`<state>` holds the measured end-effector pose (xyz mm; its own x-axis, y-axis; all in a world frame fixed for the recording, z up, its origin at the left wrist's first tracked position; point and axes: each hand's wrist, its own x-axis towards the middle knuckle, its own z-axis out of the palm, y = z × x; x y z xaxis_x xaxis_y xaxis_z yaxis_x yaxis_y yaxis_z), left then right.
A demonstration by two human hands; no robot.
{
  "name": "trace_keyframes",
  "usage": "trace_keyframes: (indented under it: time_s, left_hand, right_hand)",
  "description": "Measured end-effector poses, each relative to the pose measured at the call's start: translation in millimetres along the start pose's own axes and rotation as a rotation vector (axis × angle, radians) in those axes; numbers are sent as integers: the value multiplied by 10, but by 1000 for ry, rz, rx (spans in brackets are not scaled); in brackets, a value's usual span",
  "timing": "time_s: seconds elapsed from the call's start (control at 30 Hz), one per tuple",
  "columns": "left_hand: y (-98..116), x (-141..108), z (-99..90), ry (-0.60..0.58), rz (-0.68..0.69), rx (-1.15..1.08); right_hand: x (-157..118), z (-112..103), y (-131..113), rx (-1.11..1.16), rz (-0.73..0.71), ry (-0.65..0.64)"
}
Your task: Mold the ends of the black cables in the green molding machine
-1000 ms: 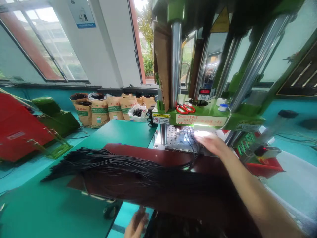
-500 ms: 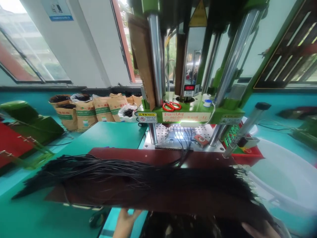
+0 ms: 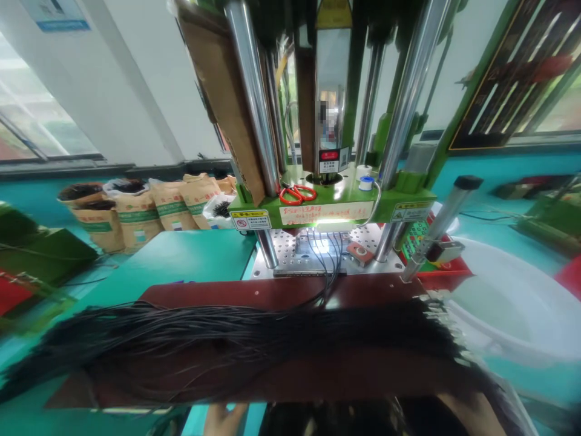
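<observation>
A long bundle of thin black cables (image 3: 281, 330) lay across a flat, dark red-brown board (image 3: 204, 292), stretching from eight o'clock through six to four o'clock, where pale tips showed. Just below the centre, a few black strands (image 3: 336, 260) curved up from the board onto a silver metal plate dotted with holes (image 3: 284, 248), reaching a brightly lit area beneath a green press with chrome columns (image 3: 385, 197), which rose toward twelve o'clock. An orange-brown block with a round metal piece (image 3: 360, 253) rested on the plate, at three o'clock from those strands. The person's left hand (image 3: 224, 419) was at the board's near edge, between six and seven o'clock; the right hand (image 3: 472, 412) was blurred in shadow between four and five. The fingers of both were largely hidden, so whether either was open, closed or gripping could not be told; neither touched the strands on the plate. As far as could be judged, those few were already laid in, the press stood raised above them, and most of the bundle was not yet placed there.
</observation>
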<state>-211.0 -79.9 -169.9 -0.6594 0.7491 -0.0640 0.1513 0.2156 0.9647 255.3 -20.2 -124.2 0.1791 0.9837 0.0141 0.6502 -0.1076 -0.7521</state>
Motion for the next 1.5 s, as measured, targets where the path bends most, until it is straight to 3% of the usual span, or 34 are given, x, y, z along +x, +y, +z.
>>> trace_keyframes:
  time_s: [0.17,0.63,0.97,1.2,1.37,1.5]
  left_hand:
    - [-75,28,-37,-18,-1,-9]
    - [81,-32,-81,-19,-53,73]
    - [390,-137,-65,-39,-47,90]
    - [253,-69,-106,-36,-34,111]
    - [217,-13,-117,-117,-111,88]
    - [300,24,-234,-219,-98,207]
  right_hand:
    - [-68,-27,25,115,60,88]
    - [-114,-2,-26,157,107,100]
    - [-141,-76,-246,205,162,104]
    - [-132,-72,-218,149,169,91]
    - [-121,-52,-92,92,134,97]
    - [-131,-91,-95,120,98,-6]
